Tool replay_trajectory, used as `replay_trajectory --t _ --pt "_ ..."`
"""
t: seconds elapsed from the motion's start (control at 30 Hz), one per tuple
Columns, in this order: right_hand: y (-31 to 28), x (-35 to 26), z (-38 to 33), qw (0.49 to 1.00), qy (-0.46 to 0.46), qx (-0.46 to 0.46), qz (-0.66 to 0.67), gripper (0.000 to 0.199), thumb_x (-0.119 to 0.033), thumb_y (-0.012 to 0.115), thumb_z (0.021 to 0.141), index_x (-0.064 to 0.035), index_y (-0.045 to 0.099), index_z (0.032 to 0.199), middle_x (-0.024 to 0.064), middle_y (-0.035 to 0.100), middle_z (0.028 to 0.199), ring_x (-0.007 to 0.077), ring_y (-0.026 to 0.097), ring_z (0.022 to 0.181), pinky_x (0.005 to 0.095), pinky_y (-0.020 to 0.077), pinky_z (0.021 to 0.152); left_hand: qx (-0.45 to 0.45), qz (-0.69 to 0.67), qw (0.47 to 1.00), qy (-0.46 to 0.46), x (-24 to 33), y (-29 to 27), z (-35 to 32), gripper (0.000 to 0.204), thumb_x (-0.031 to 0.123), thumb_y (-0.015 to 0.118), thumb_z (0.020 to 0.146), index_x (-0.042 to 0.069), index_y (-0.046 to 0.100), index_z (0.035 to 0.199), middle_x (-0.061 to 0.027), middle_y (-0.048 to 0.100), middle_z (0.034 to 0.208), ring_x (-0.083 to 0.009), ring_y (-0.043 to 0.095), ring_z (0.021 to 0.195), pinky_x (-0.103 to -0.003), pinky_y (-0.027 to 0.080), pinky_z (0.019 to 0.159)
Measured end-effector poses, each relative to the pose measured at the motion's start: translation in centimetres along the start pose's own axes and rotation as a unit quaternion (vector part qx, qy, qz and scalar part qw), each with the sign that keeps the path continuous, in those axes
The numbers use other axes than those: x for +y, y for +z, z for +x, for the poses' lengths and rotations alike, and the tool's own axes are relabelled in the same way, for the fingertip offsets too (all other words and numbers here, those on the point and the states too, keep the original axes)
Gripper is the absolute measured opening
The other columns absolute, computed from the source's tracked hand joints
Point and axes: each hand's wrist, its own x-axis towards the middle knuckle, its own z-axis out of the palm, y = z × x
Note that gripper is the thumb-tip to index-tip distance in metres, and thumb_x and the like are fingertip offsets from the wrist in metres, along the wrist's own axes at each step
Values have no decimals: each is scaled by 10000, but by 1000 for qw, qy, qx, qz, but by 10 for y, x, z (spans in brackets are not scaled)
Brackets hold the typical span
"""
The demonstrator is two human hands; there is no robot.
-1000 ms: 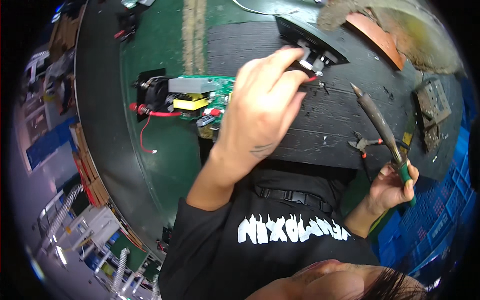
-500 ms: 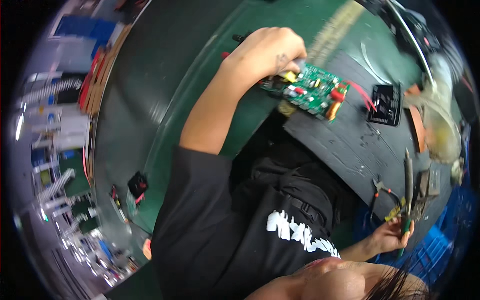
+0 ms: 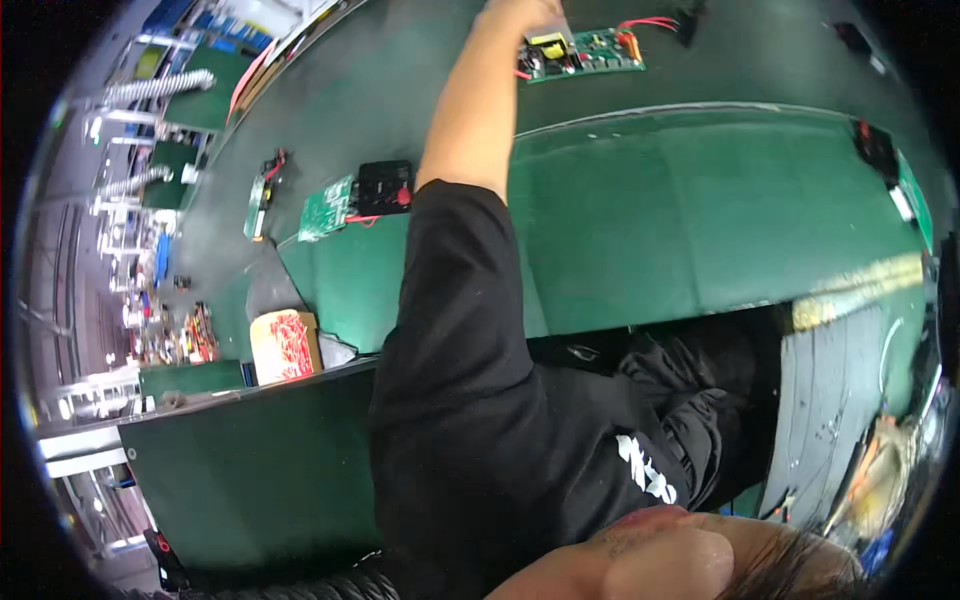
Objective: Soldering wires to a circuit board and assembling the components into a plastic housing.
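Note:
My left hand point(image 3: 527, 14) is at the top edge of the view, at the end of my outstretched arm. Its closed fingers, partly cut off by the edge, grip the left end of a green circuit board point(image 3: 598, 52), beside a yellow-topped part. Red wires lead from the board's right end to a small black panel point(image 3: 690, 22). The board is over a dark grey surface point(image 3: 740, 65) beyond the green tabletop; whether it rests there I cannot tell. My right hand is out of view.
Left of my arm lie a green board point(image 3: 325, 210) wired to a black panel point(image 3: 384, 187), and another board point(image 3: 257, 208). Nearer stands a box point(image 3: 265, 350) of red-and-white pieces. Far right are another board point(image 3: 914, 205) and a grey slatted work plate point(image 3: 825, 400).
My left hand has carried the circuit board away from the grey work plate, out over the dark surface. The view has swung left. My right hand and its green-handled soldering iron have left the view.

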Motion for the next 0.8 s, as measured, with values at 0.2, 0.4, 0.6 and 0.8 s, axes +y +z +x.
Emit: replay_trajectory --t 0.2,0.4,0.6,0.8 --pt "63 6 35 991 -64 -57 -104 492 -391 582 896 -129 410 1276 96 509 1227 252 572 1029 393 477 843 319 114 937 86 -325 -24 -100 155 152 577 759 68 701 796 -140 673 829 -330 633 828 -361 513 759" --pt "163 64 46 884 -396 -203 -147 281 -219 536 957 -64 420 1160 109 509 1106 223 569 955 324 494 815 155 194 823 -511 -482 -1 -312 399 387 546 831 40 716 929 -204 684 991 -378 650 964 -448 503 852" --pt "190 42 28 939 -259 -82 -209 159 -180 552 903 -51 501 980 92 558 933 206 580 832 316 476 736 148 121 796 -574 -546 38 -359 483 445 595 878 -22 694 807 -131 701 741 -259 697 639 -385 552 659" --pt "196 26 23 959 -200 -8 -199 94 -135 599 802 -57 620 754 68 610 775 179 582 738 305 453 644 266 -128 729 -618 -590 42 -365 434 376 579 917 17 656 684 -49 629 545 -160 620 473 -286 482 426"
